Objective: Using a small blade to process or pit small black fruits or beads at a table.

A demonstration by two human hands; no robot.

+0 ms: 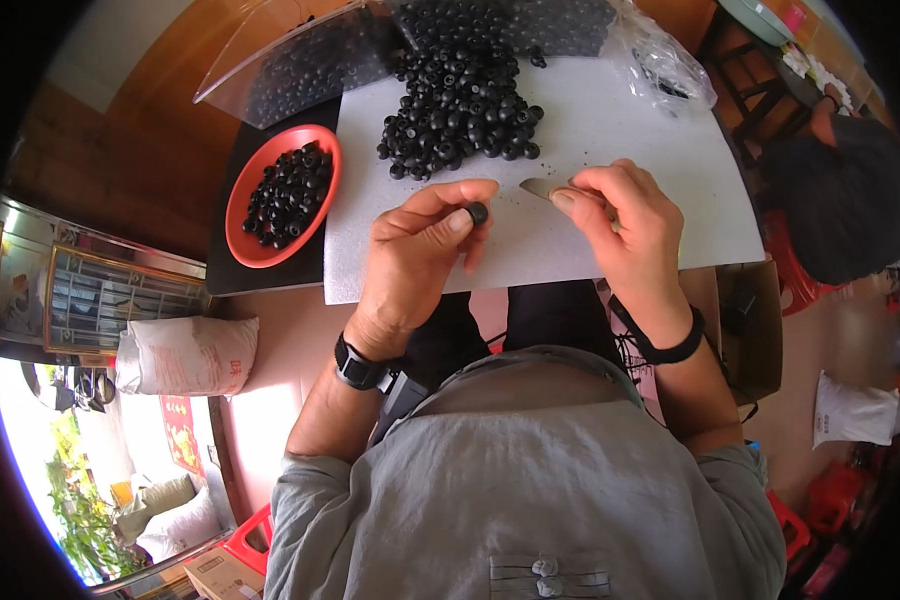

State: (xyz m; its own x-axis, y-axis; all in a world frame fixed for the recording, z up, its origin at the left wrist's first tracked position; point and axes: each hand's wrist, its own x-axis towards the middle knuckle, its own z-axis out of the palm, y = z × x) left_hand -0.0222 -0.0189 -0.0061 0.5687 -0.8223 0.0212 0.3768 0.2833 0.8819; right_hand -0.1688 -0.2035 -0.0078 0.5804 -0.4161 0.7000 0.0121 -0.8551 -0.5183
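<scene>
Head view: left hand (420, 245) is raised over the white board (630, 150), wrist bent, knuckles up. A small black ring-shaped piece (478, 212) is pinched between thumb and forefinger tip, at about 9 o'clock from the right hand. A black wristwatch (362, 368) is worn on the left wrist.

Right hand (620, 225) is curled, fingers bunched tight around a small metal blade (540, 186); only the dull grey tip is seen, pointed toward 9 o'clock, just beside the pinched piece. A black band (670, 350) is worn on the right wrist.

Board: matte white, finely textured, flat, laid over a dark tabletop. At 12 o'clock from the hands, a heap of black pieces (460, 115) is piled, round, glossy, holed like beads. At 10 o'clock, a red oval dish (238, 215) is seen, smooth plastic, part filled with the same pieces. A clear plastic bag (270, 70) with more of them lies at 11 o'clock. A crumpled clear bag (665, 65) is at 1 o'clock.
</scene>
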